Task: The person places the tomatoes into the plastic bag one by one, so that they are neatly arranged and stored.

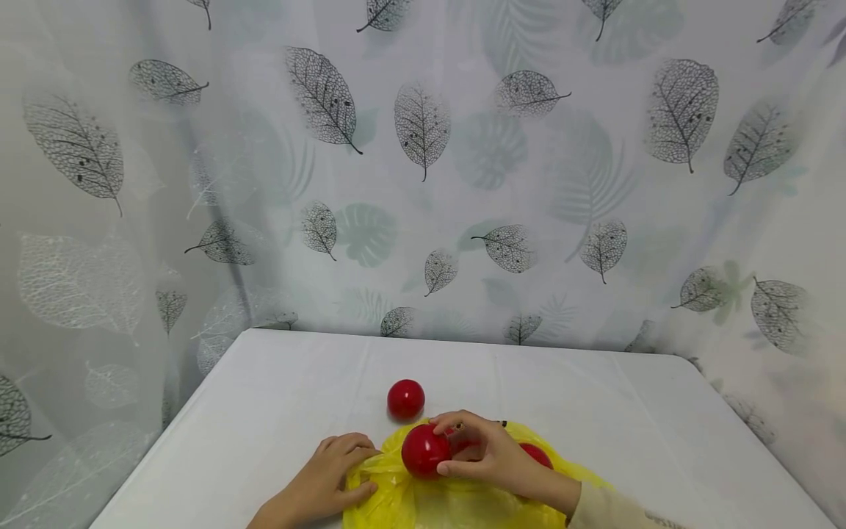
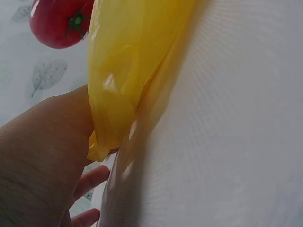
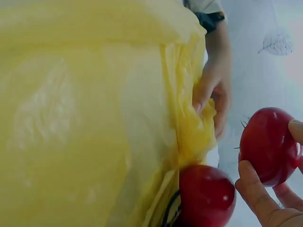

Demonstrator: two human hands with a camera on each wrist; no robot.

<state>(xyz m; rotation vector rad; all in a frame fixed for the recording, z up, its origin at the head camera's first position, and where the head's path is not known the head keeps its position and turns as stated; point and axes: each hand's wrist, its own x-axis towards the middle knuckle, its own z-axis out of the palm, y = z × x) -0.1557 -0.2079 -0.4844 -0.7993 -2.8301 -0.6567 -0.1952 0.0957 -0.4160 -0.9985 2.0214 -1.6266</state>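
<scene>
My right hand [image 1: 485,455] holds a red tomato [image 1: 426,452] between thumb and fingertips, above a yellow plastic bag [image 1: 390,492]. The tomato's green stem shows in the left wrist view, where the tomato [image 2: 61,23] is partly cut off by the frame. My left hand [image 1: 333,474] pinches the bag's left edge between thumb and fingers; its other fingers stand apart from the plastic. A further tomato [image 1: 535,454] shows at the bag, partly covered by my right hand. In the right wrist view, a tomato [image 3: 207,196] lies against the bag's edge.
Another tomato [image 1: 406,400] sits on the white table [image 1: 297,389] just beyond the bag. A curtain [image 1: 423,206] with a leaf print hangs behind the table and along its sides.
</scene>
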